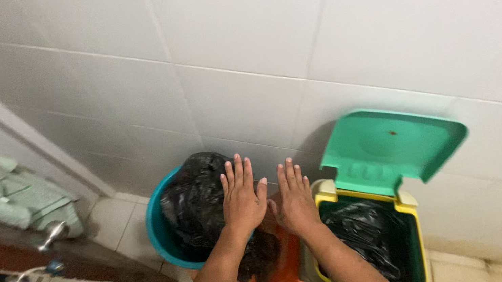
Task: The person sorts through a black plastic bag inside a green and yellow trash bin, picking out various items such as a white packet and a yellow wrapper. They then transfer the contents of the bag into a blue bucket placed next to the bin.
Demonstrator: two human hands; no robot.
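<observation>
We hold both hands flat, fingers spread, gripping nothing: the left hand (242, 199) over the black bag (196, 202) in the teal tub (158, 229), the right hand (293, 199) left of the yellow bin (406, 203), lid (392, 143) up. Gather the bag's edges evenly before lifting.

No labels, signs or screens are to be seen anywhere in this view, and no printed packages either. The only wrapping-like items to be made out are two black plastic bags: one bunched black bag (195, 195) is seen stuffed in the blue tub at the left, and a second black liner bag (371, 237) is seen inside the yellow bin at the right.
</observation>
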